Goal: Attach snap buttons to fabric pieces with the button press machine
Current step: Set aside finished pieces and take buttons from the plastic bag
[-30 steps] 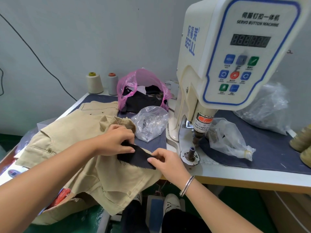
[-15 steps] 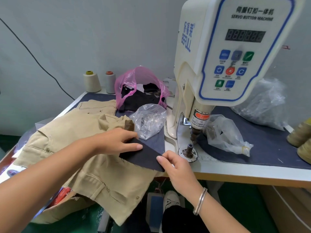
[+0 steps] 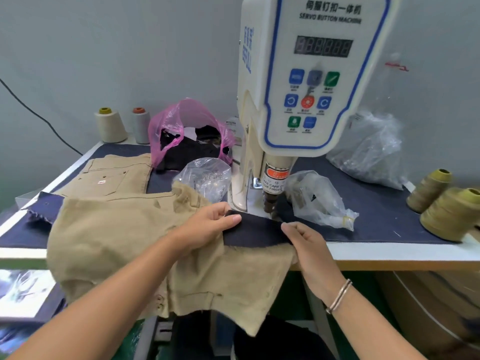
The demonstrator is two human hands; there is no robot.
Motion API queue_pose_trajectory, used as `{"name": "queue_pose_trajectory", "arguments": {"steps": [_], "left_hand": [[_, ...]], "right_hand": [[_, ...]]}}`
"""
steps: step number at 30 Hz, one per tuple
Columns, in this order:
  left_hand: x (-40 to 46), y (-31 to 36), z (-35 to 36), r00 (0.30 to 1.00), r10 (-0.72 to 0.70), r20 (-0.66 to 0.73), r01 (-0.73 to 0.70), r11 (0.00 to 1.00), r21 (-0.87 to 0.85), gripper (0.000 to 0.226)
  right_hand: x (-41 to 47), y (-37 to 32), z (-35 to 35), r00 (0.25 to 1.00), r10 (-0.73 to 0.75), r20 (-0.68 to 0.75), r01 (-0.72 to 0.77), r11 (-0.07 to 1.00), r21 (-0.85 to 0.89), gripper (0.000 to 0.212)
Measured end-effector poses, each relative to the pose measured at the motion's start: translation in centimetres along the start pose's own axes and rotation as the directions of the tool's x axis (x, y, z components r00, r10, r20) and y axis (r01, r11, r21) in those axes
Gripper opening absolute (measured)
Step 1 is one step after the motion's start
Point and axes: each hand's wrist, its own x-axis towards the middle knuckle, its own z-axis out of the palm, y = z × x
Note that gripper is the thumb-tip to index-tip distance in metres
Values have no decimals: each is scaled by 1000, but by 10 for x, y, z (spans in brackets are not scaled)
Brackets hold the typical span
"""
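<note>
The tan garment [image 3: 145, 245], which a second ago lay bunched on the left of the counter [image 3: 389, 252], is now drawn rightward so its near edge hangs over the counter front just below the button press machine [image 3: 306, 81]. The dark fabric piece [image 3: 255, 229] has travelled with it: earlier it sat on the garment well left of the machine's post, and now its far edge reaches the foot of the press head [image 3: 270, 203], hiding the lower die. By my reading the piece is being lined up for a snap, though no snap is visible on it yet.

The piece is a small navy strip, flat and stretched taut between both hands, with a frayed near edge lying on the tan cloth. The left hand [image 3: 207, 227] rests on its left end, fingers nearly straight with the thumb above. The right hand [image 3: 309, 245] pinches the right end, fingers curled over the edge
</note>
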Motion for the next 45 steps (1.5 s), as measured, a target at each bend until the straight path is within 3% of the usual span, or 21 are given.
{"name": "queue_pose_trajectory", "arguments": {"steps": [6, 10, 14, 18, 25, 45], "left_hand": [[11, -9, 11, 989, -27, -146, -17, 957, -290, 19], [11, -12, 10, 990, -54, -129, 6, 939, -343, 17], [9, -12, 10, 997, -57, -52, 35, 935, -352, 18], [11, -11, 11, 996, -85, -21, 73, 934, -349, 33], [14, -10, 15, 997, -73, -25, 60, 933, -356, 17], [16, -14, 13, 998, -56, -18, 45, 921, -388, 16]], "right_hand": [[20, -5, 2, 998, 54, -23, -48, 980, 194, 18], [26, 1, 2, 993, 114, 11, -113, 962, 250, 20], [30, 5, -1, 992, 127, 9, -122, 929, 350, 28], [33, 9, -7, 991, 137, 13, -130, 900, 415, 39], [33, 14, -12, 989, 145, 16, -137, 886, 444, 17], [35, 11, -10, 991, 135, 23, -130, 880, 457, 17]]}}
